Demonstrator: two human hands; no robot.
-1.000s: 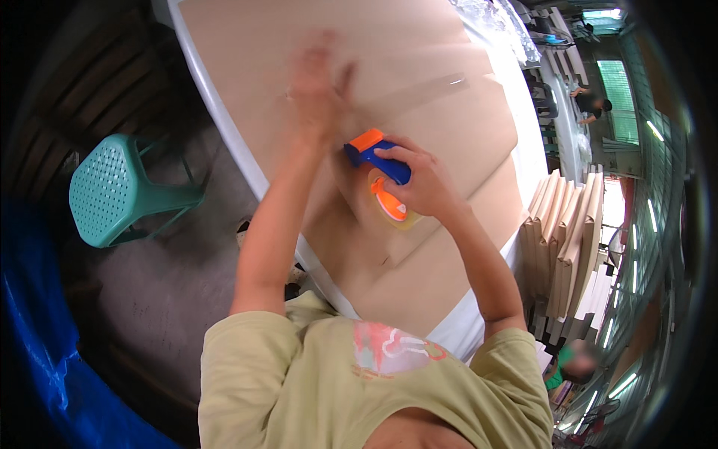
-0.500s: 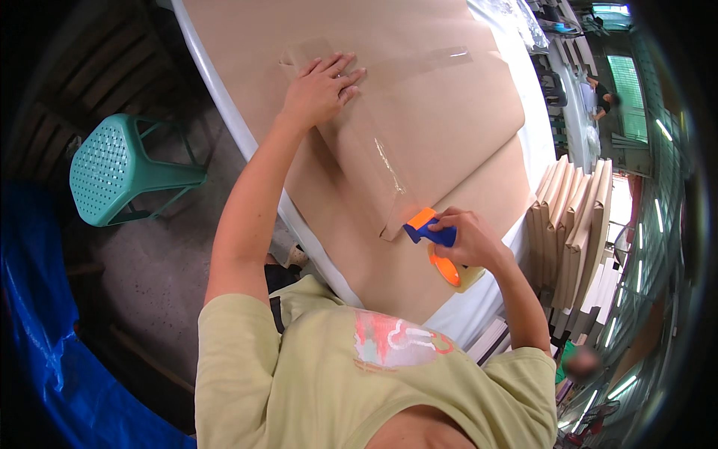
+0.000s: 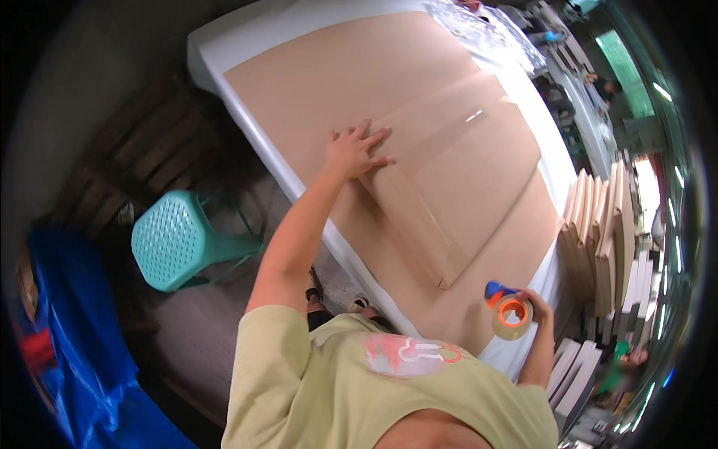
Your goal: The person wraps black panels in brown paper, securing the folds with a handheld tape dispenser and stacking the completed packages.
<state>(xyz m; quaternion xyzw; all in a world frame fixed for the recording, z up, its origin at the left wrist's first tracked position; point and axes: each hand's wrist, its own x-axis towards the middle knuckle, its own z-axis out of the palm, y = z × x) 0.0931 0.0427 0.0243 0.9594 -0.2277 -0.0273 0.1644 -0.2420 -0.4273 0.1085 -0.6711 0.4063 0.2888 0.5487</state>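
Note:
A flat parcel wrapped in brown paper lies on a larger brown sheet. Shiny clear tape runs along its left edge, and another strip crosses its far part. At the parcel's far left corner, my left hand rests with fingers spread and nothing in them. My right hand grips a blue and orange tape dispenser, which carries a roll of clear tape on an orange hub. It is held off the parcel, over the near right edge of the table; some fingers are hidden behind the roll.
White sheeting covers the table beneath the paper. A green plastic stool stands to the left, beside a blue tarp. Wrapped flat packs stand upright at right. Other people are in the background at far right.
The view has shifted. My right hand has drawn the dispenser away from the parcel's near corner toward the right and turned it. My left hand stays by the far left corner, fingers spread wider.

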